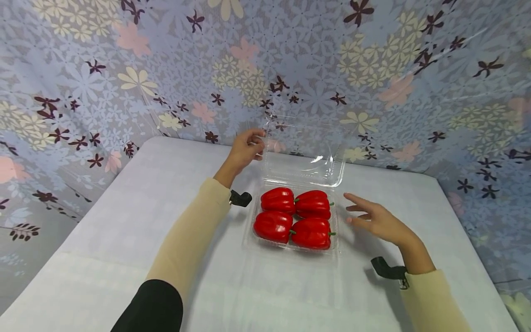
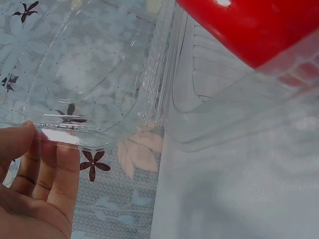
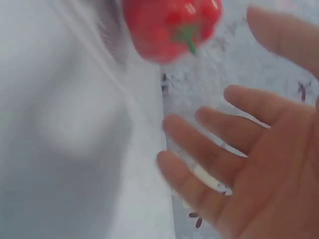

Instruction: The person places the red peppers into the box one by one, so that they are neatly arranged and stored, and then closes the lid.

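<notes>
Several red bell peppers (image 1: pixel 312 233) with green stems lie in two rows inside a clear plastic clamshell box (image 1: pixel 251 240). Its transparent lid (image 1: pixel 306 159) stands raised at the back of the box. With thumb and fingers, my left hand (image 1: pixel 248 146) pinches the lid's left edge; the left wrist view shows this hand (image 2: pixel 42 184) at the rim. My right hand (image 1: pixel 375 220) hovers to the right of the box, its fingers spread and holding nothing. In the right wrist view, one pepper (image 3: pixel 169 30) appears beyond the blurred right hand (image 3: pixel 259 164).
The box rests on a table covered with a white cloth (image 1: pixel 137 221). A flowered curtain (image 1: pixel 199 69) hangs right behind the table and along its sides. Each wrist carries a small black camera mount (image 1: pixel 241 198).
</notes>
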Motion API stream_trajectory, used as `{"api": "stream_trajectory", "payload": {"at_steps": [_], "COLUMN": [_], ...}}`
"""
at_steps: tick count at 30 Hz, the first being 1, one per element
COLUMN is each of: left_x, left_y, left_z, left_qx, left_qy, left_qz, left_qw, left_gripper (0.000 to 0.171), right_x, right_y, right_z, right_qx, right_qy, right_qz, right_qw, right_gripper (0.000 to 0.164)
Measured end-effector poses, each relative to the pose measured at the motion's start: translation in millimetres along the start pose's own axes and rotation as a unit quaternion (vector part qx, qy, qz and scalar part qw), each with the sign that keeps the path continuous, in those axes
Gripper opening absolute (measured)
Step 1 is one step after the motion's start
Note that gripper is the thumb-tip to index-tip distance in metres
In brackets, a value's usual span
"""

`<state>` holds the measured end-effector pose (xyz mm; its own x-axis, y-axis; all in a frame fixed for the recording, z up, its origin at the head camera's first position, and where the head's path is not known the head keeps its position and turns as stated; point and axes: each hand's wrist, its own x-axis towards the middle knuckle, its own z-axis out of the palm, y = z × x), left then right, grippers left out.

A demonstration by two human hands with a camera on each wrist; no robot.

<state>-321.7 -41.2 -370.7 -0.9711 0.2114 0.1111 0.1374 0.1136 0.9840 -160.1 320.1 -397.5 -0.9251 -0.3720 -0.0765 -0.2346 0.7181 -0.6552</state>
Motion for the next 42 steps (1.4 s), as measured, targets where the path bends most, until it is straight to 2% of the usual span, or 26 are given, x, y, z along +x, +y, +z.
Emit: {"api": "stream_trajectory", "payload": {"at_steps": [3, 6, 9, 11, 15, 20, 28, 42], "left_x": [0.3, 0.8, 1.4, 1.7, 1.1, -0.3, 1.6, 2.1], "left_y": [0.2, 0.6, 0.9, 1.0, 1.4, 2.4, 2.0, 4.9], "left_z": [0.6, 1.3, 2.0, 2.5, 2.6, 3.3, 1.4, 1.1], "left_qx": [0.004, 0.008, 0.003, 0.0, -0.001, 0.006, 0.006, 0.01], "left_qy": [0.004, 0.006, 0.005, 0.005, 0.013, 0.014, 0.017, 0.021], "left_qz": [-0.001, 0.0, 0.001, -0.002, -0.008, -0.005, 0.003, 0.009], "left_qw": [1.0, 1.0, 1.0, 1.0, 0.9999, 0.9999, 0.9998, 0.9997], "left_gripper": [0.033, 0.033, 0.035, 0.035, 0.034, 0.034, 0.034, 0.035], "right_x": [14.3, 33.4, 53.7, 66.4, 86.8, 97.7, 103.3, 105.4], "right_y": [5.0, 8.6, 7.8, 5.6, -1.8, -12.5, -19.1, -20.5], "right_z": [-16.8, -29.2, -36.9, -40.3, -45.4, -51.4, -51.1, -49.7], "right_qx": [0.05, 0.102, 0.127, 0.135, 0.164, 0.196, 0.24, 0.234], "right_qy": [0.05, 0.115, 0.17, 0.187, 0.189, 0.193, 0.214, 0.224], "right_qz": [0.016, 0.035, 0.048, 0.05, 0.041, 0.034, 0.037, 0.034], "right_qw": [0.997, 0.987, 0.976, 0.972, 0.967, 0.961, 0.946, 0.946], "right_gripper": [0.053, 0.046, 0.045, 0.047, 0.054, 0.053, 0.021, 0.015]}}
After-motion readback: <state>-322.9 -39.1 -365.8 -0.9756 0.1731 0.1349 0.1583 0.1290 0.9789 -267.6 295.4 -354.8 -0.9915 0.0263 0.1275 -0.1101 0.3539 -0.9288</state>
